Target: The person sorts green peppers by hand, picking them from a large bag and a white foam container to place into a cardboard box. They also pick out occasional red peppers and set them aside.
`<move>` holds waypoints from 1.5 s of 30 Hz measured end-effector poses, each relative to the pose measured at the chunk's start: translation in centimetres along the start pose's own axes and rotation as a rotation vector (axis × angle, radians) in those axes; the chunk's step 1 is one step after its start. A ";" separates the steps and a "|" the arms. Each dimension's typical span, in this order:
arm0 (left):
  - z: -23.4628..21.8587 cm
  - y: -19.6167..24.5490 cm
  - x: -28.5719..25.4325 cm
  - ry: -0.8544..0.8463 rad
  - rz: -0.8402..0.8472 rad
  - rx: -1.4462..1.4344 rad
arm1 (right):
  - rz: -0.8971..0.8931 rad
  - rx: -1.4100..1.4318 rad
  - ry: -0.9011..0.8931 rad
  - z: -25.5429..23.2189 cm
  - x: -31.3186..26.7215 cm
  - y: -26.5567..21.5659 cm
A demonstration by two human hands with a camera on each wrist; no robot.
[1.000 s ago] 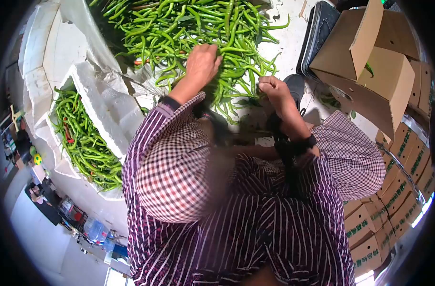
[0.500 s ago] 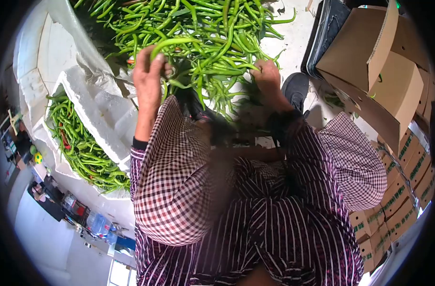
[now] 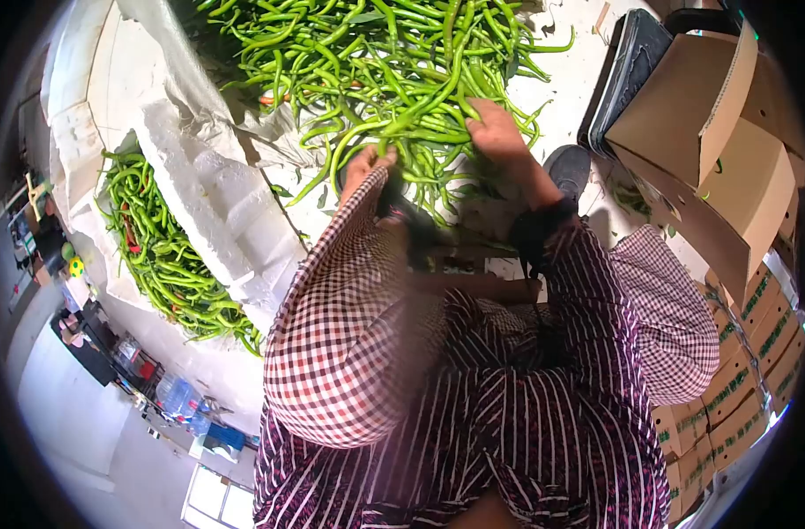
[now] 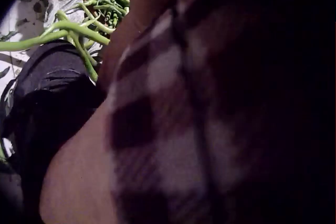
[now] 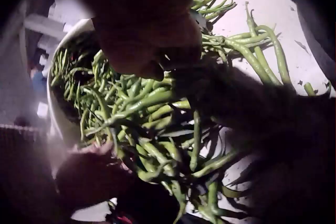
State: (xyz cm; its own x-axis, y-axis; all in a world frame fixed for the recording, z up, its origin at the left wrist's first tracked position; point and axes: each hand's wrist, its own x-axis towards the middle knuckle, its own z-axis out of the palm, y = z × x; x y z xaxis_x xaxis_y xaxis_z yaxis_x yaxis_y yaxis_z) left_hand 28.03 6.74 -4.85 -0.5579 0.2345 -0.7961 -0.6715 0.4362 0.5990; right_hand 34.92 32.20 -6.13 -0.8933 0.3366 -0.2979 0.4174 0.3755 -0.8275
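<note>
A loose heap of long green chili peppers (image 3: 358, 62) lies on the white surface in front of the person. At the heap's near edge, my left hand (image 3: 360, 167) pinches a green chili pepper between thumb and fingers, partly hidden behind the checked knee. To its right, my right hand (image 3: 501, 134) has curled fingers holding green chili peppers at the heap's right side. In the right wrist view, the shadowed right hand (image 5: 152, 40) hangs over the peppers, with the left hand (image 5: 92, 174) low on the other side. A checked cloth fills most of the left wrist view.
A white foam box (image 3: 200, 212) of green chili peppers stands at the left. An open cardboard box (image 3: 667, 123) stands at the right, above stacked printed cartons (image 3: 728, 379). A dark shoe (image 3: 568, 169) is beside the right hand.
My left hand went left, lifting a curved green chili pepper, then came back right and lower to the heap's near edge. The right hand moved slightly up to the peppers, fingers curled throughout.
</note>
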 end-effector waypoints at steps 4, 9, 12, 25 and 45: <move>0.2 -0.1 1.0 -0.161 -0.130 -0.342 | -0.051 -0.280 -0.109 2.0 1.1 -0.5; 2.4 1.1 1.1 -0.233 -0.085 -0.556 | 0.119 -0.333 -0.433 1.6 2.1 -2.3; 1.2 1.9 2.0 -0.373 -0.121 -0.665 | 0.100 0.249 -0.520 1.7 1.6 -3.6; 1.0 19.2 -9.5 -0.327 0.554 0.190 | -0.068 0.662 -0.254 -11.2 -2.4 -21.5; 0.0 15.6 -3.3 -0.060 0.322 -0.233 | 0.395 0.776 -0.259 -5.6 -0.7 -6.2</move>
State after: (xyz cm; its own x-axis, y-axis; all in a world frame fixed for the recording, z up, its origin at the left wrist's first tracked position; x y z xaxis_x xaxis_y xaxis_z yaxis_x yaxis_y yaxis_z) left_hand 19.41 12.79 7.14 -0.7330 0.3808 -0.5637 -0.5633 0.1250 0.8168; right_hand 33.87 34.46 1.82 -0.7577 0.0773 -0.6480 0.5557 -0.4443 -0.7028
